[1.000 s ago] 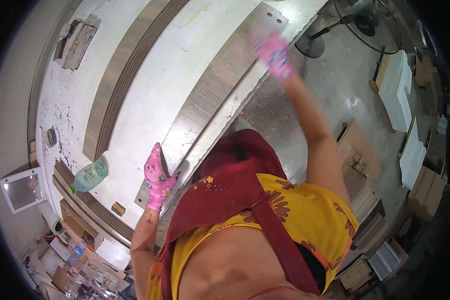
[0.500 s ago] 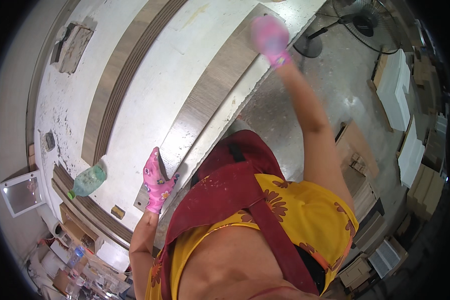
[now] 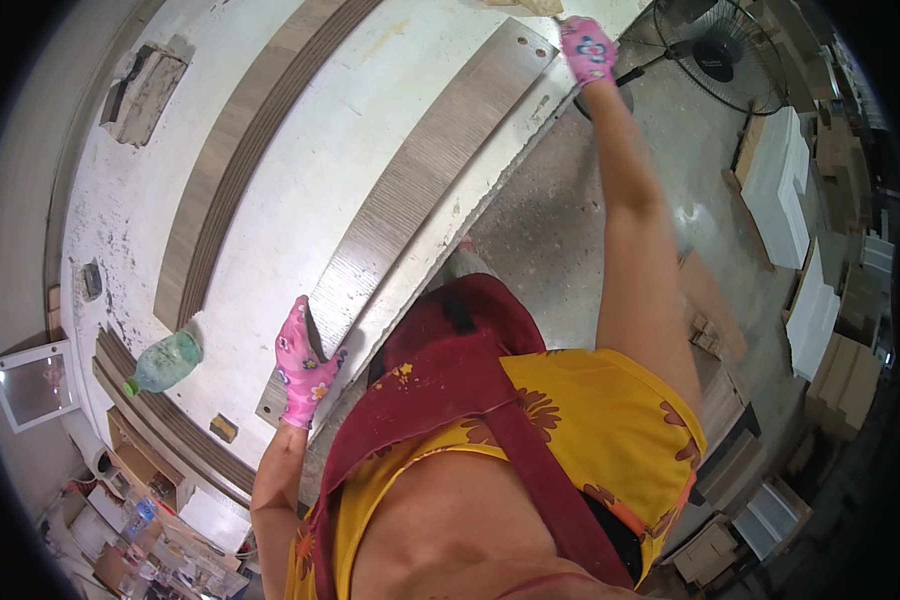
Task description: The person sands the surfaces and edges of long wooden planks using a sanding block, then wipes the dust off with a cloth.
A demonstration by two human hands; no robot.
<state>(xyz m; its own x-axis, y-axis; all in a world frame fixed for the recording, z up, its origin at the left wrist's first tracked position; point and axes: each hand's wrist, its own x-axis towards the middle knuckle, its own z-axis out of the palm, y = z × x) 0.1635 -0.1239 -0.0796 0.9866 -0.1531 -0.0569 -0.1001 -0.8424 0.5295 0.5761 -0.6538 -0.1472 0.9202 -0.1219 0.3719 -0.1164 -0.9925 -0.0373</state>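
Pink flowered gloves are worn on both hands, and a long wood-grain plank [image 3: 425, 190] is lying flat on the white desk [image 3: 300, 190], running along the desk's near edge. The near end of the plank is gripped by the left hand [image 3: 305, 365], its fingers [image 3: 292, 345] clenched over the edge of the board. At the far end of the plank, the right hand [image 3: 588, 48] is stretched out on a fully extended arm; it is seen just past the plank's far corner, at the desk's edge, but whether its fingers are closed on anything cannot be told from this angle.

Left of the plank's near end, a green plastic bottle [image 3: 165, 362] is lying on its side on the desk; what is inside cannot be made out. Farther from the plank, across a bare white stretch, a stack of similar long strips [image 3: 240, 170] is laid parallel to it. Beyond those strips, near the desk's far corner, a worn block [image 3: 148, 88] is resting. A small wooden offcut [image 3: 223, 428] is seen close to the plank's near end, by the desk's edge.

On the floor to the right of the plank, a standing fan [image 3: 720, 55] is placed, and white panels [image 3: 775, 180] are stacked beyond it. A red apron [image 3: 450, 370] over a yellow flowered top is worn by the person.
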